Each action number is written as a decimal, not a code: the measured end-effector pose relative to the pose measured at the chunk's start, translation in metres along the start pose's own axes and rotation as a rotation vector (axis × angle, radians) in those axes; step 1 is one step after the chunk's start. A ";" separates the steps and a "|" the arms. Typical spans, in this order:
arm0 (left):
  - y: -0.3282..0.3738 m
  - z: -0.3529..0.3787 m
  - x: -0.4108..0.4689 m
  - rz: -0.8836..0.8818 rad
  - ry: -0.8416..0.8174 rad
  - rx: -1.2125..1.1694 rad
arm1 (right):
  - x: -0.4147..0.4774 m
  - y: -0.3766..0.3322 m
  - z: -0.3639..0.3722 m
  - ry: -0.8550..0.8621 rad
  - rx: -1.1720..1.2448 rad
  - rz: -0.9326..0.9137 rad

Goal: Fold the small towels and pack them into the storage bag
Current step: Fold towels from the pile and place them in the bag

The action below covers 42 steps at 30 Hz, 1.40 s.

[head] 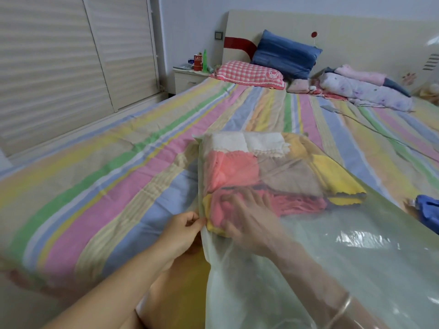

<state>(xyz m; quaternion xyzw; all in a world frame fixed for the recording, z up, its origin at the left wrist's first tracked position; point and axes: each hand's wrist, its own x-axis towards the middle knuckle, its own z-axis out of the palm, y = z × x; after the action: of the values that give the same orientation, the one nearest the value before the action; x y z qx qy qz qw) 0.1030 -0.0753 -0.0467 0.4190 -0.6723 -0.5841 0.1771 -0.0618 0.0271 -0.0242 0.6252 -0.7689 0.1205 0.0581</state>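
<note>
A translucent storage bag [332, 257] lies on the striped bed. Inside it sit several folded small towels: white [247, 142], coral [231, 169], beige [288, 174], yellow [332, 172] and a red one [299, 203] at the near side. My left hand [184, 230] pinches the bag's left edge. My right hand [247, 217] is inside the bag, seen through the plastic, its fingers spread flat on the red towel.
The striped bed sheet [114, 176] spreads to the left and beyond. A blue item [427, 210] lies at the right edge. Pillows [249, 73] and folded bedding [365, 91] sit at the headboard. A cable [380, 134] crosses the bed's right side. A nightstand [187, 77] stands beyond.
</note>
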 end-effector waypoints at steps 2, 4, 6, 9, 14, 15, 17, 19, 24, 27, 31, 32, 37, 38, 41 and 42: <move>0.000 0.001 0.000 -0.009 -0.007 0.012 | 0.000 0.000 0.003 -0.071 0.005 0.054; 0.000 0.002 0.000 -0.025 -0.011 -0.002 | -0.001 -0.004 0.008 -0.085 -0.047 0.059; 0.000 0.002 0.000 -0.043 -0.010 -0.013 | -0.002 -0.008 0.014 -0.090 -0.163 0.036; 0.001 0.002 -0.002 -0.060 -0.005 -0.008 | -0.007 -0.010 0.027 -0.078 -0.244 -0.027; 0.003 0.003 -0.002 -0.062 0.087 0.219 | -0.007 -0.019 0.042 -0.082 -0.220 0.025; 0.004 0.002 -0.001 -0.021 0.139 0.354 | -0.005 -0.021 0.043 -0.092 -0.204 0.041; 0.009 0.003 -0.004 0.105 0.287 0.588 | -0.004 -0.017 0.040 -0.099 -0.193 0.031; 0.022 0.010 -0.012 0.257 0.407 0.601 | -0.009 -0.010 0.032 -0.107 -0.164 0.017; 0.067 0.066 -0.036 0.605 0.209 0.377 | -0.059 0.021 0.007 -0.009 -0.059 0.006; 0.089 0.112 -0.045 0.703 0.058 0.361 | -0.120 0.047 -0.005 -0.097 -0.086 0.031; 0.116 0.183 -0.056 0.702 -0.255 0.367 | -0.214 0.082 -0.016 -0.306 0.024 0.256; 0.120 0.202 -0.059 0.677 -0.326 0.380 | -0.232 0.090 -0.029 -0.324 0.093 0.291; 0.125 0.281 -0.073 0.614 -0.517 0.467 | -0.289 0.116 -0.125 -0.216 0.231 0.481; 0.126 0.294 -0.076 0.615 -0.530 0.477 | -0.296 0.126 -0.135 -0.171 0.203 0.544; 0.123 0.323 -0.082 0.605 -0.561 0.506 | -0.315 0.161 -0.145 0.050 0.118 0.734; 0.122 0.331 -0.083 0.607 -0.563 0.518 | -0.319 0.173 -0.145 0.154 0.121 0.779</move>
<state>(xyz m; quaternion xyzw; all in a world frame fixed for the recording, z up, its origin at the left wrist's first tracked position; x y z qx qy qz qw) -0.1325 0.1951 0.0033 0.0601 -0.9090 -0.4104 0.0406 -0.1716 0.3993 0.0200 0.2782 -0.9333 0.2250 0.0288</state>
